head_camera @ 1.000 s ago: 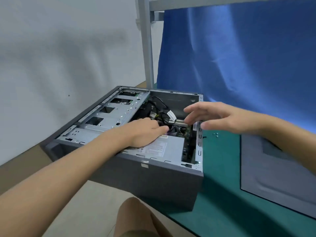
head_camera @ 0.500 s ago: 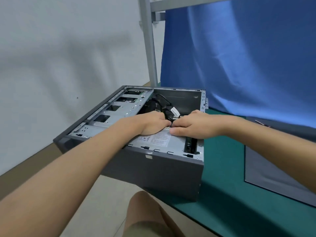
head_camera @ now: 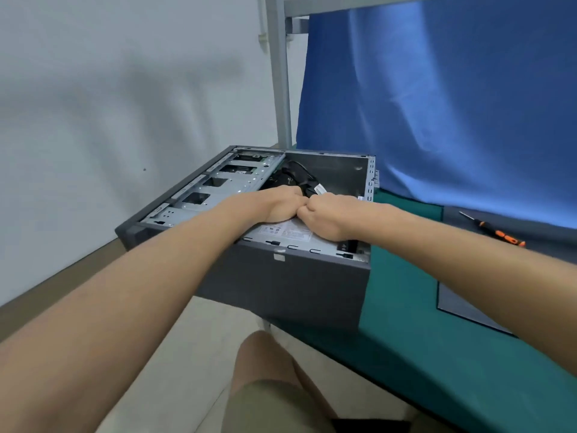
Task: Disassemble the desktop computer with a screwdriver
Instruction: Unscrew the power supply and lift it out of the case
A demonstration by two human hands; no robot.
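My right hand [head_camera: 329, 218] has closed in beside my left hand [head_camera: 279, 206] inside the open computer [head_camera: 296, 278] on the tabletop [head_camera: 406, 323]; both sets of fingers curl, seemingly gripping the cables [head_camera: 301, 179]. Unplugging now, screwdriver [head_camera: 496, 234] lying aside.

The green-topped table [head_camera: 406, 323] carries an open grey computer case [head_camera: 296, 282] at its 9 o'clock corner, the case's left part reaching past the edge, and a flat grey panel [head_camera: 449, 303] at 3 o'clock, on which an orange-and-black screwdriver [head_camera: 499, 234] lies toward 2 o'clock.
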